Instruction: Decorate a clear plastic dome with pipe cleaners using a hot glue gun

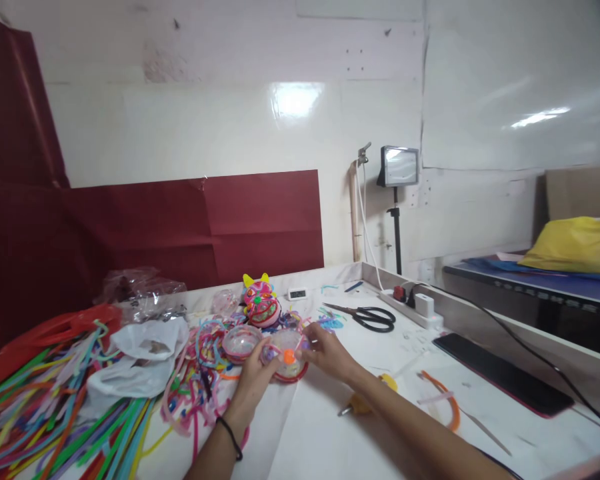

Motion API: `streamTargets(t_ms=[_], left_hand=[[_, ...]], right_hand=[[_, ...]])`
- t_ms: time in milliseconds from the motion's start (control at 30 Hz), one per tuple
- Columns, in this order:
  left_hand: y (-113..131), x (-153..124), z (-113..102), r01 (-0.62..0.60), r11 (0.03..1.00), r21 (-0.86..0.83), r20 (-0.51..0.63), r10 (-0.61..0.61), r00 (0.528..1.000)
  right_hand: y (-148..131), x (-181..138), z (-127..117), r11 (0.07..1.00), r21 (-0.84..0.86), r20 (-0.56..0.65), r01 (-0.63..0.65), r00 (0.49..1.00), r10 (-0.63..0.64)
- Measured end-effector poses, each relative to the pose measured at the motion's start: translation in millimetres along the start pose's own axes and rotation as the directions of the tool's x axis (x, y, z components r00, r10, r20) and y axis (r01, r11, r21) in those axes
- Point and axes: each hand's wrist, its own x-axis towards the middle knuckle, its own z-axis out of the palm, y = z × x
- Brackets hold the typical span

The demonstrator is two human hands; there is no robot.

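Left of the scissors (361, 312) on the tabletop (266, 432), a clear bowl (284, 343) is between the left hand (255, 379) and right hand (329, 355), each grip closed on its edge. Farther left of the scissors are another bowl (241, 343) and a colourful toy (261, 301).

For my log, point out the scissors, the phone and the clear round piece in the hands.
Scissors (357, 313), head view: near the pivot.
Phone (503, 374), head view: dark face.
Clear round piece (288, 339), head view: above the orange part (289, 357).

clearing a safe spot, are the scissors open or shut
Shut: the scissors' blades lie together, tapering to one narrow point.
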Motion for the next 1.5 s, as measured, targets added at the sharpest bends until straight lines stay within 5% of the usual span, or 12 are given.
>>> streamTargets(t_ms=[400,1500], left_hand=[[-16.4,10.9,-5.1,-0.021,0.999,-0.038,0.041,0.022,0.999],[-2.3,-4.4,-5.7,-0.113,0.991,0.068,0.157,0.102,0.982]], right_hand=[[4.8,-9.0,4.5,1.0,0.003,0.005,0.019,1.0,-0.019],[-5.5,-20.9,1.6,0.989,-0.107,-0.024,0.098,0.995,-0.101]])
